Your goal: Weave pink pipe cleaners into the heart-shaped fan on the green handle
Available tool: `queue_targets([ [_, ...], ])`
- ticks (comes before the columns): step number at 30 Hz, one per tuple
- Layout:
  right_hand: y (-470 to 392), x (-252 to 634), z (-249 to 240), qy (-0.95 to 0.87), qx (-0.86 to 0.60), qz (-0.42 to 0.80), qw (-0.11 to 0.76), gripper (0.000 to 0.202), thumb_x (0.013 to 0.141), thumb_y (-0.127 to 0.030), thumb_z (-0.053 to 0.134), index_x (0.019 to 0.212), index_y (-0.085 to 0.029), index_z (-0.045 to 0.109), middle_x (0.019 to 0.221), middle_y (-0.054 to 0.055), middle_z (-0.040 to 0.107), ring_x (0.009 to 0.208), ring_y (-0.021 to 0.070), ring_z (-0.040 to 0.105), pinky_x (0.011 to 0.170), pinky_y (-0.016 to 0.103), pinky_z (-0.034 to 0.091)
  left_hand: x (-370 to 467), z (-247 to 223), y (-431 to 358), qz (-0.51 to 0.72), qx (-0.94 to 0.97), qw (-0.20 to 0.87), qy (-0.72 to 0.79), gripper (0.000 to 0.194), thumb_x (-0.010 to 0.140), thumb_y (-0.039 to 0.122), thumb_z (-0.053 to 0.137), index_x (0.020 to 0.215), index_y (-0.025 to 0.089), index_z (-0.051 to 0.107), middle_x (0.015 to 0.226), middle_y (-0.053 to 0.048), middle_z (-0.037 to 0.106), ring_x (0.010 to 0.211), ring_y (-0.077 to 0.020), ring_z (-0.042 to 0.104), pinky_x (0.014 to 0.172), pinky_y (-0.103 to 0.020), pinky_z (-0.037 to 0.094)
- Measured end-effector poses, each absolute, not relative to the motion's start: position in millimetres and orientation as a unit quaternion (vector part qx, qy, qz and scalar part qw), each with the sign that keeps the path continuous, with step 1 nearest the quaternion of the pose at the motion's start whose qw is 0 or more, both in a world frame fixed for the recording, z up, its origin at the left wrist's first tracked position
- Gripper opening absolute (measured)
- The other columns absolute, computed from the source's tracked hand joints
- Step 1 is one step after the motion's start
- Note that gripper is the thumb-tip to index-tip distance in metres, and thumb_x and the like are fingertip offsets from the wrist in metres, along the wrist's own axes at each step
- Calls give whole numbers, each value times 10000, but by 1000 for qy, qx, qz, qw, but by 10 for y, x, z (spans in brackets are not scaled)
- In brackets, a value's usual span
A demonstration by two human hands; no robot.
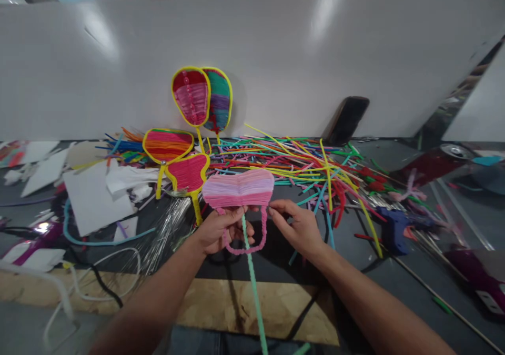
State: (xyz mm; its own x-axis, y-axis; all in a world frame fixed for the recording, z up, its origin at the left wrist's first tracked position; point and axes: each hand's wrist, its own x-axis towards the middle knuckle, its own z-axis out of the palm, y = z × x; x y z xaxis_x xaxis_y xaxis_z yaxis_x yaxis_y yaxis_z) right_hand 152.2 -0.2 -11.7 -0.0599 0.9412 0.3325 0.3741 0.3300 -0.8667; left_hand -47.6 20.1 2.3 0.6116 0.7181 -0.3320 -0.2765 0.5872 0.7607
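A pink and lilac fan-like panel of pipe cleaners [239, 188] is held up in front of me, with a twisted pink loop [249, 251] hanging below it. My left hand [221, 229] grips its lower edge, fingers curled behind the loop. A pale green wrapped stick [254, 284] runs from the panel's underside down toward me, passing by the left fingers. My right hand [298, 226] is at the loop's right side, thumb and index finger slightly apart; whether the fingertips touch the loop is unclear.
Yellow-edged fan shapes [192, 96] lean against the white board [272, 44]. Behind my hands lie loose coloured pipe cleaners [284, 158]. A blue glue gun [395, 231] and a dark red can [434, 163] are on the right; silvery stems [168, 229] and white paper [97, 197] lie left.
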Motion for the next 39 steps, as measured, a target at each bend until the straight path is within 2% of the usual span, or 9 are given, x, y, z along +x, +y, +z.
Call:
queue_targets([
  [7,32,1575,-121,-755,-471,88,448,120,818,-188,537,875,-204,642,730,24,700,590,132,625,586,227,459,-451,-45,187,278,346,837,319,360,834,343,558,1127,135,576,625,-82,679,559,-172,651,582,-300,537],
  [11,58,1605,-141,-781,-448,-11,435,115,812,-150,533,861,-176,634,707,26,705,606,127,644,596,211,454,-441,-54,184,274,348,835,325,397,834,354,555,1162,129,561,627,-86,680,561,-173,653,577,-291,535],
  [19,46,1588,-108,-793,-452,-92,397,107,788,-131,511,781,-186,603,632,-11,678,545,114,612,568,216,405,-439,-45,171,271,347,836,329,392,824,345,572,1143,116,580,582,-67,661,526,-155,633,574,-298,540],
  [28,0,1545,-35,-790,-473,-154,358,111,769,-119,508,719,-181,585,555,-20,623,501,114,571,546,234,368,-456,8,197,289,367,828,311,332,810,308,594,1074,109,619,554,-43,618,472,-127,565,489,-272,516],
  [31,-5,1539,-52,-792,-470,-123,369,99,806,-136,510,756,-187,579,604,-9,643,546,127,596,555,234,399,-472,7,202,282,367,832,305,316,828,318,567,1053,103,624,548,-47,615,476,-128,574,502,-269,519],
  [34,11,1548,-91,-780,-479,-23,403,92,834,-156,505,896,-186,566,778,28,680,669,142,637,610,234,465,-471,-9,201,297,360,831,303,263,825,297,572,1007,115,626,640,-66,652,498,-129,591,514,-281,532],
  [37,39,1570,-117,-773,-471,31,423,258,840,-156,494,1096,-181,514,978,84,663,843,176,646,713,278,515,-461,-28,197,304,349,832,306,180,820,269,577,921,125,615,726,-77,672,500,-130,596,507,-307,544],
  [39,50,1586,-121,-788,-442,50,427,348,845,-139,479,1186,-205,478,1067,89,644,957,184,625,792,302,519,-459,-40,197,302,345,833,310,152,819,266,576,879,127,595,700,-74,672,491,-139,602,501,-315,547],
])
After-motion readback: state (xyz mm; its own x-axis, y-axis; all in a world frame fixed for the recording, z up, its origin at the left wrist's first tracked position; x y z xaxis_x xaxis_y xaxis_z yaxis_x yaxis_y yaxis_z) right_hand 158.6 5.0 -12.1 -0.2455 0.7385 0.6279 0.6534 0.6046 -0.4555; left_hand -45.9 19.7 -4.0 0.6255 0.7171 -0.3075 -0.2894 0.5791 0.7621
